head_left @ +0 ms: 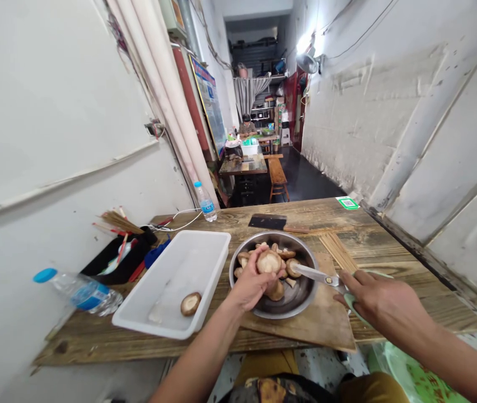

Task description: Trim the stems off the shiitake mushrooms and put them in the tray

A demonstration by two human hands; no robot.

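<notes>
1. The step in hand appears to be trimming mushrooms with scissors: the left hand [252, 284] pinches one mushroom [269, 261] between thumb and fingers, pale underside up, while the right hand [379, 296] grips the scissors [314, 273] by their green handles.
2. The two hands are apart, each clamped on its own thing. Whether the held mushroom has a stem left to cut is too small to tell.
3. The next move seems to call for a steady left grip, with the blades brought to the underside, clear of the fingertips.
4. The held mushroom is above the metal bowl [307, 292], in the left hand and to the left of the blade tips, which end over other mushrooms in the bowl.
5. The bowl stands on a wooden board [318, 331] on the worktop [393, 252]. Left of it, the white tray [183, 254] holds a single mushroom [190, 304], well apart from the right hand.
</notes>
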